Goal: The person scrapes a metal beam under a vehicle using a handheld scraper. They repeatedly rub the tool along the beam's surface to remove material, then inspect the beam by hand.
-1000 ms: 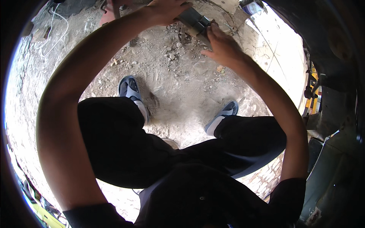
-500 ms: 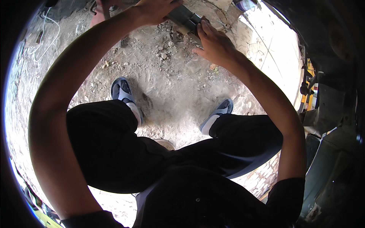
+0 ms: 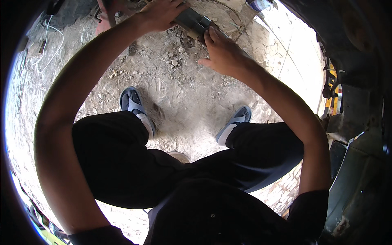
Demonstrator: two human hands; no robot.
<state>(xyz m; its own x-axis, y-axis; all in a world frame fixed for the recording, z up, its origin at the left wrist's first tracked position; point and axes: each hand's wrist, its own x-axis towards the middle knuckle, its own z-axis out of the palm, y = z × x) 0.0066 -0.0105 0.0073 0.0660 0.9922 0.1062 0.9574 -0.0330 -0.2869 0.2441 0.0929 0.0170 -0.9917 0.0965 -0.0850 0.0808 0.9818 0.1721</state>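
Shifted slightly leftward in view, the dark bar (image 3: pixel 190 21) lies between left hand (image 3: pixel 160 15) and right hand (image 3: pixel 224 51), near the upper edge; fingers touch it, how firmly I cannot tell; evenly steadying both ends should limit twisting

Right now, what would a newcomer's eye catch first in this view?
Two bare arms arch up to a dark bar at top centre, the left hand at its upper end, the right hand lower. Below, blue-grey sandals stand apart on stony ground. A white cord loops at upper left.
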